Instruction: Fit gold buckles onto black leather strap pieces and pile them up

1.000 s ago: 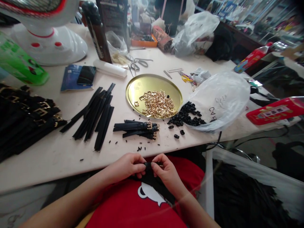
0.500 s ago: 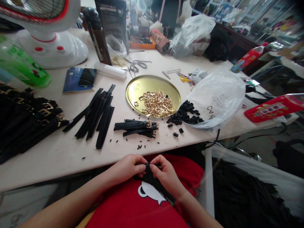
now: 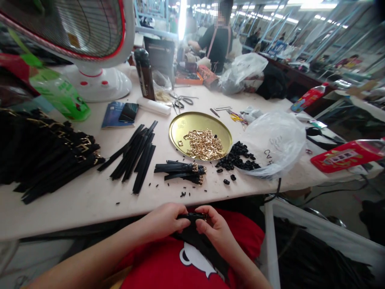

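— Drawn slightly apart since half a second ago: left hand [image 3: 170,216] and right hand [image 3: 213,224], with more of the black strap [image 3: 192,216] showing between. Tilted up as well: the view, with more of a person [image 3: 218,48] now showing behind the tray [image 3: 195,120].

— Far left of the tray?

— Piled belts [image 3: 45,154], black with gold fittings. Behind those, a green bottle [image 3: 63,94] and a white fan [image 3: 99,86].

— Same side, nearer the tray?

— Blue booklet [image 3: 111,114] with a phone [image 3: 129,112] lying on top. In front of that, loose black strips [image 3: 130,152]. Off the tray's back left, a dark can [image 3: 146,80] and a white roll [image 3: 154,106].

— Left hand?

— In front of the tray, past the table edge [image 3: 90,224], above the lap. Pinched between thumb and fingers: the strap's left end.

— On the tray?

— Gold buckles [image 3: 206,145], heaped toward the front right. Just in front of the tray, buckled straps [image 3: 180,168], bunched, gold ends to the right.

— Right hand?

— Also in front of the tray. Thumb and fingers closed on the strap's right end, beside a gold glint too small to make out.

— Right of the tray?

— Black loops [image 3: 240,154], heaped just beside the rim, at the mouth of a clear bag [image 3: 275,144]. Front right of the tray, beside the table, a white crate [image 3: 270,241]. Farther right, a red bottle [image 3: 345,155].
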The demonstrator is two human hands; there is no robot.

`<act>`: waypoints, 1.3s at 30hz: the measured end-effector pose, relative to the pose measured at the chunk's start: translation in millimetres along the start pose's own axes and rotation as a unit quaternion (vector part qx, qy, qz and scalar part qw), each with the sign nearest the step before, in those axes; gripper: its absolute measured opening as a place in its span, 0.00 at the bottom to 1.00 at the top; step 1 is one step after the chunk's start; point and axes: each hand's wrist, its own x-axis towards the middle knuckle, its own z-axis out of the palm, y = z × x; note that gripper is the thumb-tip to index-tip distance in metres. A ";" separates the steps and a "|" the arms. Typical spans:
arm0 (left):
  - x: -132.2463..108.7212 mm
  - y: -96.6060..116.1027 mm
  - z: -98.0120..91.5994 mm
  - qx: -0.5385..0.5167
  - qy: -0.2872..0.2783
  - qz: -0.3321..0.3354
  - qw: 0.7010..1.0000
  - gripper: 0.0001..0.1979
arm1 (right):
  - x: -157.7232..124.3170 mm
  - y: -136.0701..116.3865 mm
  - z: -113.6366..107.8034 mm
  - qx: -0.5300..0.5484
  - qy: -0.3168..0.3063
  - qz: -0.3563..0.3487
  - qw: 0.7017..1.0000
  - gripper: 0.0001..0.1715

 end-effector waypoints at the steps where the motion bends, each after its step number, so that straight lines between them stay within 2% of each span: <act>1: -1.2 -0.3 -3.5 0.019 0.005 0.010 1.000 0.12 | 0.8 -1.9 -0.5 0.002 -0.005 -0.001 1.000 0.14; 7: 8.7 10.3 -18.4 0.165 0.098 0.065 0.979 0.12 | 20.7 -8.8 -2.5 -0.016 0.014 -0.025 0.999 0.15; 9: 18.8 12.6 -27.0 0.220 0.133 0.098 0.961 0.12 | 35.0 -9.9 -6.0 -0.048 0.038 -0.051 0.997 0.16; 11: 30.1 10.1 -38.2 0.274 0.187 0.135 0.934 0.11 | 51.3 -9.7 -11.5 -0.137 0.082 -0.105 0.981 0.17; 13: 40.7 3.0 -49.7 0.325 0.242 0.155 0.901 0.18 | 67.7 -6.3 -18.2 -0.277 0.150 -0.192 0.929 0.18; 15: 49.9 -6.2 -59.3 0.369 0.261 0.157 0.878 0.25 | 83.5 1.8 -24.8 -0.405 0.223 -0.284 0.840 0.23; 16: 54.2 -10.6 -63.1 0.382 0.257 0.157 0.874 0.26 | 90.9 7.6 -27.7 -0.442 0.238 -0.308 0.808 0.27; 17: 58.3 -14.4 -66.0 0.393 0.245 0.167 0.871 0.27 | 98.1 14.1 -30.3 -0.469 0.253 -0.325 0.781 0.30; 19: 66.2 -19.4 -69.4 0.409 0.224 0.187 0.865 0.30 | 110.9 27.6 -34.3 -0.506 0.254 -0.328 0.756 0.33; 23: 79.5 -20.3 -68.1 0.444 0.229 0.198 0.843 0.29 | 129.1 45.9 -41.9 -0.532 0.215 -0.340 0.745 0.33; 27: 90.2 -16.8 -67.1 0.465 0.257 0.186 0.827 0.14 | 137.9 48.0 -49.7 -0.534 0.164 -0.395 0.729 0.31; 31: 104.1 -12.3 -71.9 0.473 0.274 0.160 0.822 0.07 | 137.2 40.8 -47.4 -0.542 0.154 -0.391 0.728 0.31; 35: 112.7 -6.4 -73.6 0.467 0.281 0.144 0.826 0.06 | 128.0 32.0 -37.2 -0.530 0.156 -0.350 0.756 0.31; 39: 103.5 0.4 -66.9 0.458 0.293 0.134 0.829 0.06 | 117.3 32.4 -34.9 -0.488 0.178 -0.299 0.801 0.34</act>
